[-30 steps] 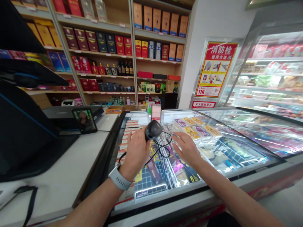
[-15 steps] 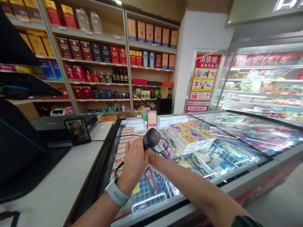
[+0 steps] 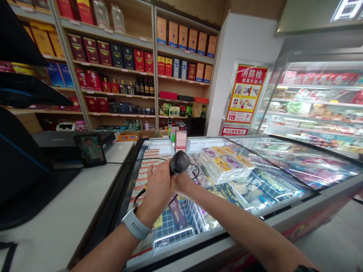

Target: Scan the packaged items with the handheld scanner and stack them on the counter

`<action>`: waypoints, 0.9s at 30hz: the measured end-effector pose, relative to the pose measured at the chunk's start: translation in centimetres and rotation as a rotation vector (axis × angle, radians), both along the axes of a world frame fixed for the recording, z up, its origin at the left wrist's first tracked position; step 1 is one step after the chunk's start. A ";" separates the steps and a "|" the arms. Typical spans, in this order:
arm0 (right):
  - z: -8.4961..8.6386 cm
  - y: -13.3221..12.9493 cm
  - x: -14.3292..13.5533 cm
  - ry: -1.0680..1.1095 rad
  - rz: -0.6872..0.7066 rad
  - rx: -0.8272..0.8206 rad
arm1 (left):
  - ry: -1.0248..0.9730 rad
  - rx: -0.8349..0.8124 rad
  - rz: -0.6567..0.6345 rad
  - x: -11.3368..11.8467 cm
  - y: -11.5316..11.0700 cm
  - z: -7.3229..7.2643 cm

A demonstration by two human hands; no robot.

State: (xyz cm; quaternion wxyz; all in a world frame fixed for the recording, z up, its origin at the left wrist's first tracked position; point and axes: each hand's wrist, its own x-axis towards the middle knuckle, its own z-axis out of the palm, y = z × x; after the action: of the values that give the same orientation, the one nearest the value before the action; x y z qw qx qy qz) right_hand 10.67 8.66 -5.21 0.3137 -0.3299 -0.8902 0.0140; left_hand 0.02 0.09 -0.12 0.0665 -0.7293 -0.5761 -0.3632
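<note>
The poster [image 3: 246, 93] on the white pillar [image 3: 241, 39] at far right reads "消防栓", "使用方法" and "119"; the red sign [image 3: 234, 131] below reads "灭火器放置点".

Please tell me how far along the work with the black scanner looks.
Done, it seems: the black scanner is up above the chest freezer, gripped in the left hand. In hand: the right hand is close behind the left, its fingers hidden. Left: the scanner is not yet set down; what else remains cannot be told.
</note>
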 end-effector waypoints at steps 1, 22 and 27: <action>-0.1 0.1 0.9 -0.018 -0.009 0.003 | 0.003 0.008 0.000 0.0 0.0 -0.1; 0.9 -1.2 8.2 -0.166 -0.516 -0.224 | 0.073 0.026 0.041 -1.0 1.7 -1.1; 1.2 -0.7 9.5 -0.099 -0.609 -0.224 | 0.077 0.002 0.058 -1.0 1.6 -1.0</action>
State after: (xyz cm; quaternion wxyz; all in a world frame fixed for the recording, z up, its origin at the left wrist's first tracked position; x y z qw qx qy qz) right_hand 20.12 7.98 -4.03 0.2216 -0.6137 -0.7578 0.0012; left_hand -0.99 1.69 -1.13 0.0997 -0.7257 -0.5937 -0.3331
